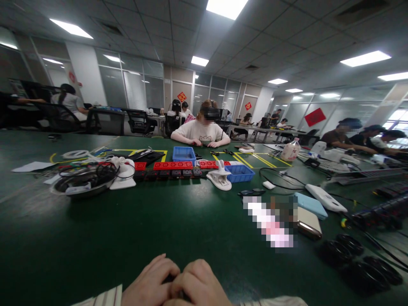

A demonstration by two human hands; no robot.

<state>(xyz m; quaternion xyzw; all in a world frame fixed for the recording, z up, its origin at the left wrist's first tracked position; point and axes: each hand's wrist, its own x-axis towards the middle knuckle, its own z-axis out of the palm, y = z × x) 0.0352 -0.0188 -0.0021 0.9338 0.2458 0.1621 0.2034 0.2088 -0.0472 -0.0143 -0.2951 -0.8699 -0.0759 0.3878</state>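
A small dark thing (pixel 168 279) is glimpsed in the gap between the two hands at the bottom edge of the view, at the near edge of the bench (pixel 127 238). So little of it is shown that neither its kind nor its long axis can be told. It is flanked by the left hand (pixel 149 282) and the right hand (pixel 200 285), which are pressed together knuckle to knuckle, so it lies equally close to both. Both hands are curled nearly closed, but whether the dark thing is gripped by either cannot be told. A striped sleeve (pixel 106 298) is seen at the left wrist. Well apart, across the green bench, a metal bowl (pixel 83 185) of cables, a row of red power strips (pixel 174 165) and a blue tray (pixel 184 153) are laid out, and a person (pixel 201 131) is seated beyond them.
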